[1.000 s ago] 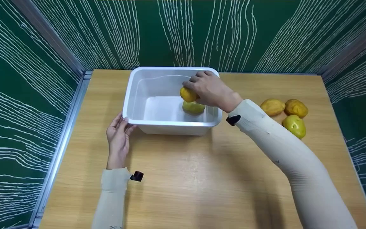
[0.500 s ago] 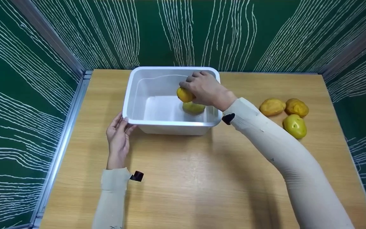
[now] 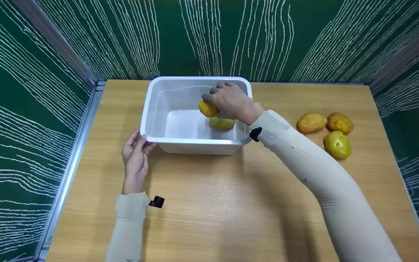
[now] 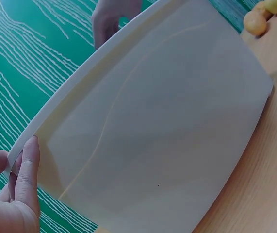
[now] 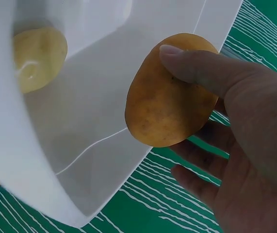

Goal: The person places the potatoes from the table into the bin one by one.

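Observation:
A white plastic tub (image 3: 147, 109) (image 4: 167, 126) (image 5: 99, 97) stands at the back of the wooden table. My right hand (image 3: 227, 100) (image 5: 235, 121) reaches into it and grips a yellow-brown potato (image 3: 208, 108) (image 5: 170, 92) above its floor. A second, paler potato (image 3: 222, 123) (image 5: 37, 57) lies on the tub's floor just below. My left hand (image 3: 135, 154) (image 4: 17, 189) rests on the table with straight fingers touching the tub's near left corner.
Three more potatoes (image 3: 324, 129) (image 4: 262, 14) lie together on the table (image 3: 213, 203) at the right. Green patterned walls close the table in on the left, back and right. A metal rail (image 3: 71, 156) runs along the left edge.
My right hand has carried the potato a little to the left over the tub. The left hand and the tub have stayed still.

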Demonstrator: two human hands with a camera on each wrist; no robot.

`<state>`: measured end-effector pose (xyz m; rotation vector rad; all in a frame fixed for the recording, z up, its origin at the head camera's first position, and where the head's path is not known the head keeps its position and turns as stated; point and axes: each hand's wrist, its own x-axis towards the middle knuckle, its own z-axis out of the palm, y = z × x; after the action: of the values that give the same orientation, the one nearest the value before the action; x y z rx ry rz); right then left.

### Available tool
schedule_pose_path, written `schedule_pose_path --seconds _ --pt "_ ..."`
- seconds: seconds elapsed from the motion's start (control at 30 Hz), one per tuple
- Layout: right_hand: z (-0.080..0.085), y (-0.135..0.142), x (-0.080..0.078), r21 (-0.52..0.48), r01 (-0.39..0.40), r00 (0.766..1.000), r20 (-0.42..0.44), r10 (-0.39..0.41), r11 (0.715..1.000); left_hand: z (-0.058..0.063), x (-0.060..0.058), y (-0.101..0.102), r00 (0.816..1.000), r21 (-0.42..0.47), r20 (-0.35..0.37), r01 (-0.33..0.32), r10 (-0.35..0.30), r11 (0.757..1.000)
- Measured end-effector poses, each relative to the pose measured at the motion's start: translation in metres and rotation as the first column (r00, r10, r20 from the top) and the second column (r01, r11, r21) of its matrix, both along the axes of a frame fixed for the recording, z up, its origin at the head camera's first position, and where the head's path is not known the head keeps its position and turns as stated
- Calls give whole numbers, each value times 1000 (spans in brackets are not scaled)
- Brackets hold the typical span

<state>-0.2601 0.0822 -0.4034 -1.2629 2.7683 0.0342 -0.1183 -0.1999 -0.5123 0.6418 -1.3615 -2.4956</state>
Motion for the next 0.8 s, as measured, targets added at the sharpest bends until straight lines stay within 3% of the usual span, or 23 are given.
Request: schedule_pose_path --seconds 0.8 --pt "-2 -10 -14 9 51 995 91 -52 999 1 -1 1 1000 13 11 -12 12 1000"
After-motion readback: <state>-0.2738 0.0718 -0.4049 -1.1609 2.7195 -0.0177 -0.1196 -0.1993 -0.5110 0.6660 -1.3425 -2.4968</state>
